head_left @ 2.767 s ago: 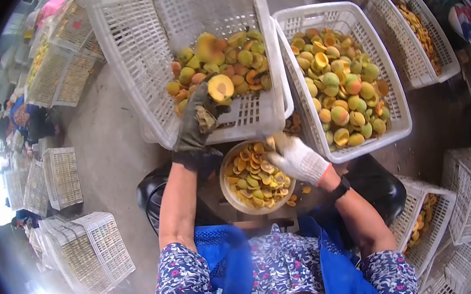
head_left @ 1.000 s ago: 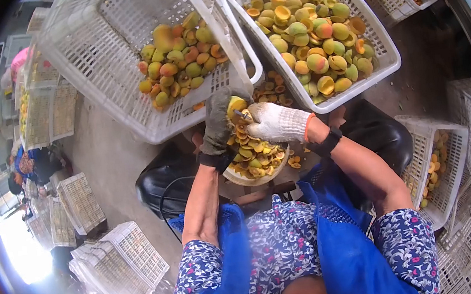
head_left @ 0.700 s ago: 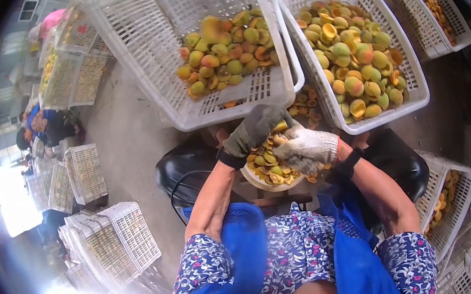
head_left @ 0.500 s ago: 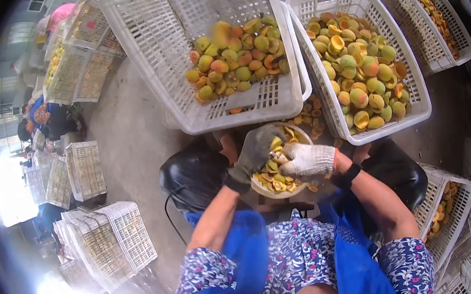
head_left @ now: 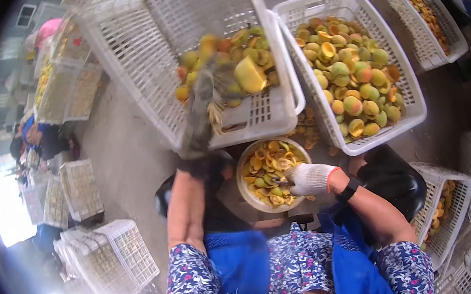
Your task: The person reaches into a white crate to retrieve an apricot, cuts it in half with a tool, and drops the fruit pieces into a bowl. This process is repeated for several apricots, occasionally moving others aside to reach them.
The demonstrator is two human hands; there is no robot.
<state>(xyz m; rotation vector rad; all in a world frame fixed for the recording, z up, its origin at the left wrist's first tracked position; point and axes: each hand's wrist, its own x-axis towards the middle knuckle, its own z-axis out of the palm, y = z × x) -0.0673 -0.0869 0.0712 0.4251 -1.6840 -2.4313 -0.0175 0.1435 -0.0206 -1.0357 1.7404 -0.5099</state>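
My left hand [head_left: 201,101], in a dark glove, is stretched forward over the tilted white crate [head_left: 144,93] of peach-like fruit [head_left: 189,58]. Motion blur hides its fingers. A pale yellow cut piece of fruit [head_left: 250,76] appears large just right of that hand, apparently in mid-air. My right hand [head_left: 312,179], in a white glove with an orange cuff, stays over the right side of a round bowl [head_left: 245,190]. Its fingers are closed on a small dark-tipped thing that I cannot make out. Cut fruit pieces [head_left: 273,163] fill the bowl between my knees.
A white crate [head_left: 414,93] of halved and whole fruit stands to the right of the tilted one. Further crates [head_left: 453,55] are at the far right, with stacked crates [head_left: 127,248] on the left. Scraps [head_left: 307,129] lie on the floor behind the bowl.
My left hand has left the bowl and moved forward over the tilted crate. The large yellow piece has appeared beside it. My right hand remains at the bowl, now apart from the left.
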